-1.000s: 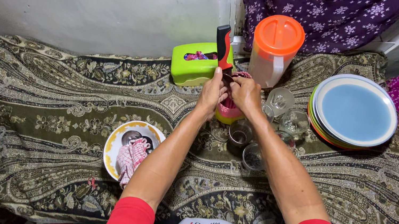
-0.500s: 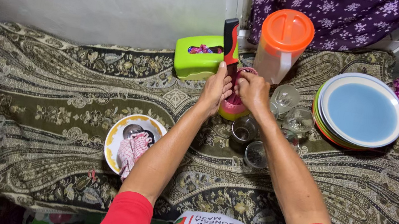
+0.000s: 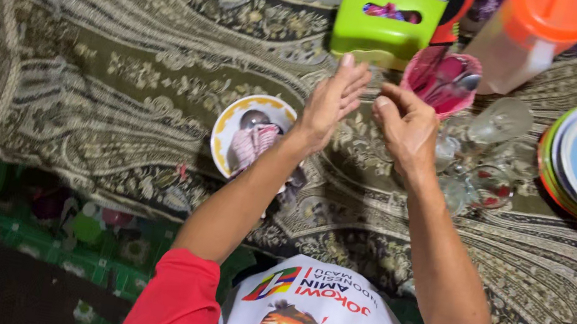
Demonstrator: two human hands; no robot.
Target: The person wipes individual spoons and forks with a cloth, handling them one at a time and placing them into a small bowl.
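Hovering empty over the paisley-covered table: left hand with fingers flat and spread, right hand loosely curled, neither clamped on anything. Sitting just beyond the right hand, toward the far edge, the pink cup, holding spoons and a knife standing handle-up. Lying nearer the left wrist, a yellow-rimmed plate with checked cloth.

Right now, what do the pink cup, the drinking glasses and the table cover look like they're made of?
Pink cup: likely plastic, opaque, evenly coloured with a soft sheen. It holds metal-looking spoons.
Drinking glasses: clear glass, or possibly clear plastic; the cloth pattern shows through them.
Table cover: woven fabric, matte, with a paisley pattern and soft folds at its edge.
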